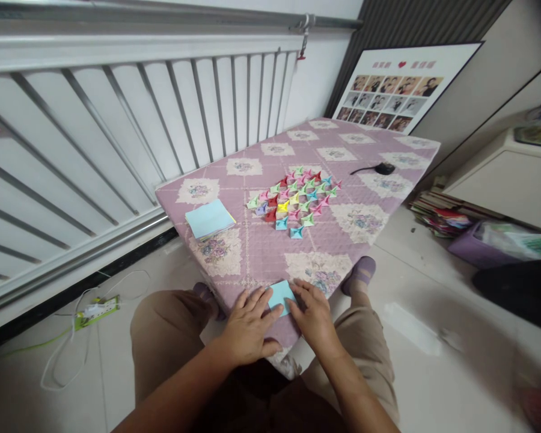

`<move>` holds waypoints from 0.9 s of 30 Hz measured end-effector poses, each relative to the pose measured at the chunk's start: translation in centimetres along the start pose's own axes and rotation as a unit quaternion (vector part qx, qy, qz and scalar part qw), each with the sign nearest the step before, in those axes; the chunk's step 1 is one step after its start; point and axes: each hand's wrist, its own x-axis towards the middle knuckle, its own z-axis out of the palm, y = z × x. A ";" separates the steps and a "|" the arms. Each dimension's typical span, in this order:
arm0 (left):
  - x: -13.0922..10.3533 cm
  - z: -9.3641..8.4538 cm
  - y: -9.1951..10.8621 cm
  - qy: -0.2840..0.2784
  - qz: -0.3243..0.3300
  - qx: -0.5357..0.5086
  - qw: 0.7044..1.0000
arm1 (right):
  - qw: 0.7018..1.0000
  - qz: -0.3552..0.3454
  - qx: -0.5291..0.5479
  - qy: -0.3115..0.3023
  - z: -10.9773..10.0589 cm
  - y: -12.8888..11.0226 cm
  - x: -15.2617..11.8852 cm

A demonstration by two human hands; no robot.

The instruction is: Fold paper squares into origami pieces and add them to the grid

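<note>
At lower centre, our left hand (pixel 251 328) and right hand (pixel 314 311) flank a light-blue paper square (pixel 279 296) on the purple floral cloth-covered bench (pixel 261 258), both grips spread over its edges, likely steadying it; a blue-topped paper stack (pixel 208 218) lies centre left.

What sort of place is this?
Probably a room in a home: a white radiator along the wall, a board of photos with a red heart, and a floral tablecloth.

You wore loose tan trousers (pixel 162 337), purple slippers (pixel 365 269) and a dark garment (pixel 252 406), with bare forearms (pixel 198 376) showing.
</note>
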 end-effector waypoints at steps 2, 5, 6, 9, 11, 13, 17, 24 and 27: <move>0.0 -0.1 0.0 0.000 0.000 -0.004 1.000 | 1.000 -0.007 0.001 0.001 0.0 0.1 0.0; 0.0 -0.1 0.0 0.000 0.003 -0.007 1.000 | 1.000 -0.012 0.002 0.001 0.0 0.1 0.0; 0.0 -0.1 0.0 0.001 0.003 -0.007 1.000 | 1.000 -0.012 0.003 0.001 0.0 0.1 0.0; 0.0 0.0 0.0 0.000 0.002 -0.004 1.000 | 1.000 -0.009 0.007 -0.001 -0.1 -0.1 0.0; 0.0 0.0 0.0 0.000 0.001 -0.003 1.000 | 1.000 -0.009 0.010 -0.001 -0.2 -0.1 0.1; 0.0 -0.1 0.0 -0.003 0.000 -0.003 1.000 | 1.000 -0.011 0.013 -0.001 -0.2 -0.2 0.1; 0.0 -0.3 0.1 -0.006 -0.002 -0.009 1.000 | 1.000 -0.017 0.015 -0.002 -0.2 -0.2 0.1; 0.1 -0.3 0.1 -0.013 -0.005 -0.011 1.000 | 1.000 0.001 0.029 0.002 -0.4 -0.6 0.3; 0.1 -0.3 0.1 -0.016 -0.007 -0.011 1.000 | 0.998 0.026 0.052 -0.006 -0.5 -1.0 0.6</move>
